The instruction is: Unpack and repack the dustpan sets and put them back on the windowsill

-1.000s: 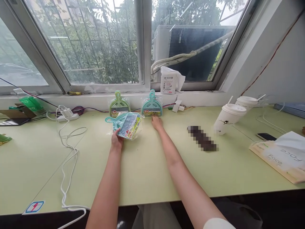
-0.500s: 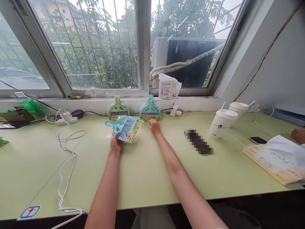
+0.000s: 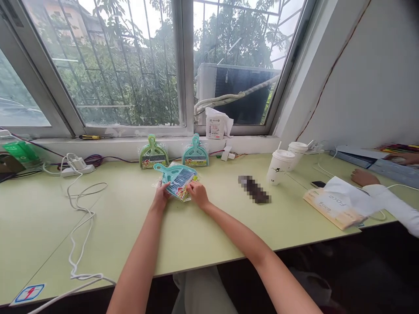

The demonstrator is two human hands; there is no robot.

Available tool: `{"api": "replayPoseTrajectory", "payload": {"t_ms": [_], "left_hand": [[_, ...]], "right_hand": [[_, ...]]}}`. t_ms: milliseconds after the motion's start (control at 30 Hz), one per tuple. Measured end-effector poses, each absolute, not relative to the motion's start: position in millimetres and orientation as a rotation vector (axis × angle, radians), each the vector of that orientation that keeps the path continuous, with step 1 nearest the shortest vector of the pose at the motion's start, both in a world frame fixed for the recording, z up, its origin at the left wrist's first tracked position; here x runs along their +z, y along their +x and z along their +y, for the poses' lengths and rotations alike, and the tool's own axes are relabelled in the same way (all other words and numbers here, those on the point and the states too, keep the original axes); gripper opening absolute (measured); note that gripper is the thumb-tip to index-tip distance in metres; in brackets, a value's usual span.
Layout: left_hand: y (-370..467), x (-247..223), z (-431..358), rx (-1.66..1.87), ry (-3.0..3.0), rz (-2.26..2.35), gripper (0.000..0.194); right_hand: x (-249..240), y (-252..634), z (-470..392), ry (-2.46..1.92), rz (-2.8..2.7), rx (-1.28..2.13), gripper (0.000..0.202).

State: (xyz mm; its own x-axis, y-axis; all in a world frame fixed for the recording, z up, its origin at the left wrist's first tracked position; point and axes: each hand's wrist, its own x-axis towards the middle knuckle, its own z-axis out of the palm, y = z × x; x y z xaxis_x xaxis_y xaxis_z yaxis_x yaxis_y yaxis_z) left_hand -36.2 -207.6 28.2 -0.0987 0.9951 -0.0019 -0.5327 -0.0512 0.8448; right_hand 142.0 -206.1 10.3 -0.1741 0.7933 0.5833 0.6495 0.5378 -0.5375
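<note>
A blue-green toy dustpan-and-brush set (image 3: 176, 175) in a clear wrapper is held tilted above the table, its handle pointing left. My left hand (image 3: 161, 197) is closed on its lower left edge, thumb on top. At the lower right, my right hand (image 3: 199, 194) pinches the wrapper beside the printed card, fingers curled. Behind it, a green dustpan set (image 3: 152, 153) and another blue-green dustpan set (image 3: 195, 153) lean upright against the wall below the window.
White cables and a power strip (image 3: 77, 169) lie at left. On the right are two white cups (image 3: 280, 165), a pixelated dark object (image 3: 254, 189), a tissue pack (image 3: 334, 207) and a phone (image 3: 318, 184). Another person's hand (image 3: 365, 177) rests at the far right.
My right hand has come away from the standing blue-green set and taken hold of the right side of the held one. The view has turned right, showing more of the other person's arm.
</note>
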Motion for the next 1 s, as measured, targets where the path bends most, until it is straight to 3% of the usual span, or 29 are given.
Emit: {"api": "replayPoseTrajectory", "payload": {"t_ms": [333,600,1000], "left_hand": [[-21,36,-225,1.468,0.760,0.630,0.035],[-6,42,-236,1.335,0.913,0.667,0.055],[-21,38,-233,1.055,1.161,0.721,0.052]], "right_hand": [[11,204,-217,-1.031,-1.407,0.938,0.040],[8,203,-207,-1.193,-1.305,0.918,0.019],[18,212,-208,-0.924,-1.052,1.147,0.042]]}}
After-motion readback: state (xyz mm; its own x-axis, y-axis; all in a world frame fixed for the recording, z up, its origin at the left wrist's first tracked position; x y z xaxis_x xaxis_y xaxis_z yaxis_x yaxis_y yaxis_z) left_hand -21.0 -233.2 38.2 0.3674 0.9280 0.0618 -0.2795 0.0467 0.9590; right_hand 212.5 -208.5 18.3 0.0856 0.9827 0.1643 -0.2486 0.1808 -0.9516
